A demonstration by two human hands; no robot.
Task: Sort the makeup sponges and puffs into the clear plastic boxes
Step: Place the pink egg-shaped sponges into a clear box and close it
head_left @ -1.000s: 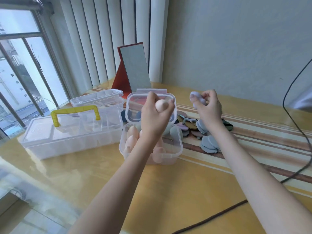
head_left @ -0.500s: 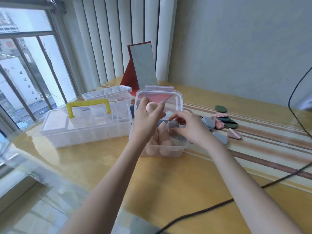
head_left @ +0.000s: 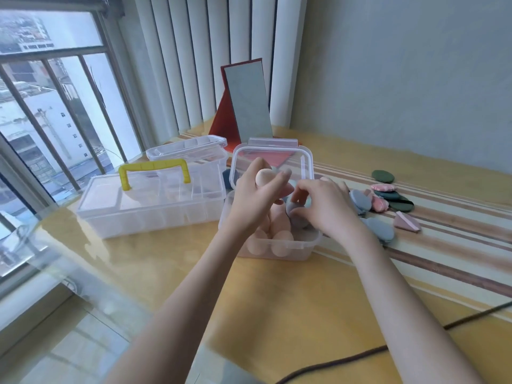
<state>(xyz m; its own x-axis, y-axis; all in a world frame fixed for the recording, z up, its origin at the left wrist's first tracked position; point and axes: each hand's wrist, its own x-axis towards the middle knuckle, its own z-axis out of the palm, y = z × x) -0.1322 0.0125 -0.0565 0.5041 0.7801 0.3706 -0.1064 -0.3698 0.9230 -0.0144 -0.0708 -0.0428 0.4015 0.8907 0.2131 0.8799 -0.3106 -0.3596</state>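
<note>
At frame centre, the left hand point(head_left: 256, 196) pinches a peach egg sponge point(head_left: 264, 176) above the open clear box point(head_left: 277, 249); the right hand point(head_left: 322, 205) curls around a grey sponge point(head_left: 297, 216) inside it. Both look light, soft and springy, best held around the belly. The box holds peach sponges; the handled box point(head_left: 149, 202), left, is closed.

Yellow wooden table point(head_left: 166, 273) under a glass sheet, striped cloth toward its right edge. Near the left edge, long clear plastic box with yellow handle point(head_left: 151, 200); behind it, smaller clear lidded box point(head_left: 191, 151). Mid-table, open clear square box point(head_left: 277, 250). Toward the far edge, red-backed standing mirror point(head_left: 246, 103). On the stripes, scattered grey, green and pink puffs point(head_left: 388, 198), pink wedge sponge point(head_left: 406, 221). Along the near right corner, dark cable point(head_left: 346, 358).
</note>
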